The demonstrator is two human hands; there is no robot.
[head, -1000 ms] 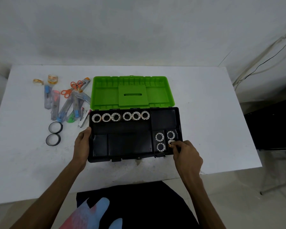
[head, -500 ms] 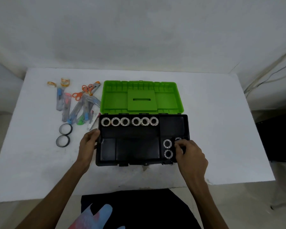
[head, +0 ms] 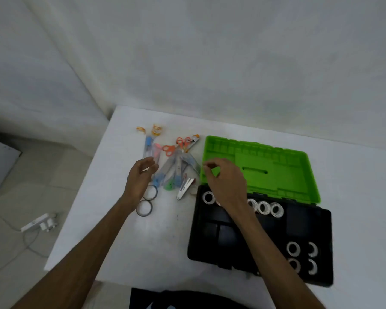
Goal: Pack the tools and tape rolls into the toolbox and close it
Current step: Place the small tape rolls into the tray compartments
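Nearby, left hand and right hand hover empty, fingers loosely spread, over piled tools.

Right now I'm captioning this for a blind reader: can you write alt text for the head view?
Two bare hands, left hand and right hand, reach toward a pile of packaged scissors and tools on a white table, beside an open black toolbox with a green lid holding white tape rolls.
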